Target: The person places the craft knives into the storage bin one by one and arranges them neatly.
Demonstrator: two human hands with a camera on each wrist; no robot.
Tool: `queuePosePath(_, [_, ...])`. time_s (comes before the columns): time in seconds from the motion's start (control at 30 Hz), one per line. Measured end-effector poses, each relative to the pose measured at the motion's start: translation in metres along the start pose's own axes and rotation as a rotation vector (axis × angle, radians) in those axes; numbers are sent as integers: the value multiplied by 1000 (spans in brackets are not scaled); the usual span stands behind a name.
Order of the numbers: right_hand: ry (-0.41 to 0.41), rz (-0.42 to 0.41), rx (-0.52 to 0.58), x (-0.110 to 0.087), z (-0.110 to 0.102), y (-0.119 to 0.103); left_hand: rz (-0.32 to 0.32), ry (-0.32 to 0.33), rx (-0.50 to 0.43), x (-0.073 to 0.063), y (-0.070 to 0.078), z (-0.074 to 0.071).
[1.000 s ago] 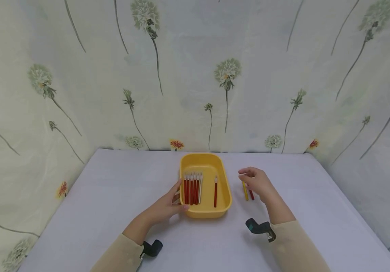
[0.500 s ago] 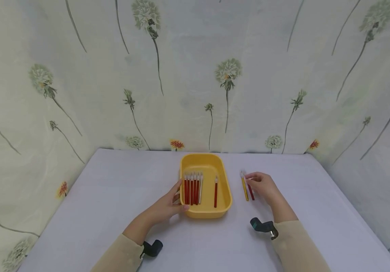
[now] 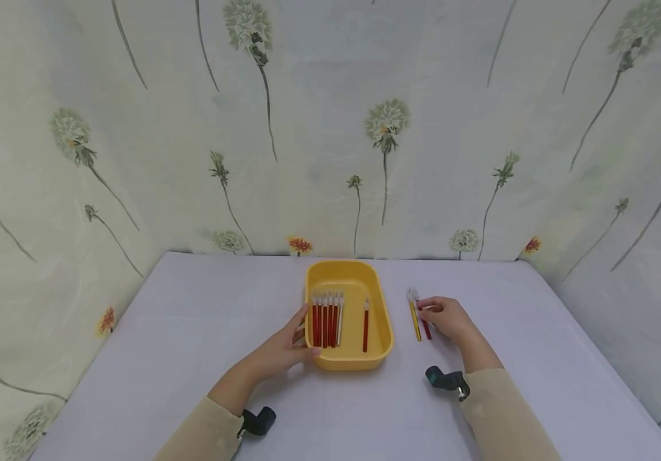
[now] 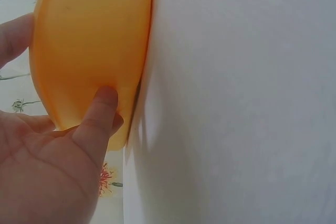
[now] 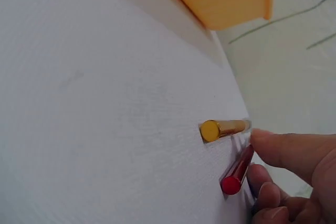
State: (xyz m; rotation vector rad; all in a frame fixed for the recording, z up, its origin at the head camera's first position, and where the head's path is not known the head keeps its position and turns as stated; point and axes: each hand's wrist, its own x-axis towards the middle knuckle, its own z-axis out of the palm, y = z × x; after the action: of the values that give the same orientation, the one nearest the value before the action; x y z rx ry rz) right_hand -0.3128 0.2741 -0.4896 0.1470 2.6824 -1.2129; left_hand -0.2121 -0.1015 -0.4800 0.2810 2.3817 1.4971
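Note:
My left hand [image 3: 281,349] grips the near left corner of a yellow plastic tray [image 3: 379,339], thumb over the rim and fingers along the side wall. In the left wrist view a finger presses the tray's wall [image 4: 94,40]. Right of the tray, my right hand [image 3: 450,318] pinches a red pencil-like stick [image 3: 426,330] with a pale tip between thumb and forefinger, near its upper end. Its flat lower end lies close over the table in the right wrist view. Just left of it lies a yellow pencil-like stick [image 3: 416,325], also pale-tipped.
Inside the tray, several red sticks [image 3: 324,326] and a whitish one [image 3: 339,326] lie in a row at the left. A lone red stick [image 3: 366,330] lies towards the right. A white-covered table [image 3: 221,282] meets a flower-patterned backdrop [image 3: 319,160].
My right hand has moved slightly right and down, from over both loose sticks onto the red one, uncovering the yellow stick. The left hand and the tray have stayed in place.

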Motion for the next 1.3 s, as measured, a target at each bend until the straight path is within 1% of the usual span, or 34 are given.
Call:
queuePosePath(0.13, [-15,-48,-38,4,-2,1,5,-3,-4,-1,0,-1])
queuePosePath(0.2, [-21,-54,-54,5,-3,0,6,-4,-9,-1,0,-2])
queuePosePath(0.4, [-31,-28,-106,5,-2,-3,-2,-3,-10,-1,-2,0])
queuePosePath(0.53, [-22,-59,-161,2,-3,-5,12,-14,-29,-1,-3,2])
queuePosePath(0.67, [-15,-69,-189,0,-4,-5,27,-36,-45,-1,-5,1])
queuePosePath(0.87, [6,-42,-133,-1,-4,-2,41,-31,-29,-1,-4,1])
queuePosePath(1.0, [16,-42,-70,-2,-4,-1,30,-26,-25,-1,-3,1])
queuePosePath(1.23, [-19,6,0,-11,-8,-1,25,-27,-34,-1,-2,1])
queuePosePath(1.3, [-30,3,24,-15,-10,-4,29,-27,-35,-1,-1,0])
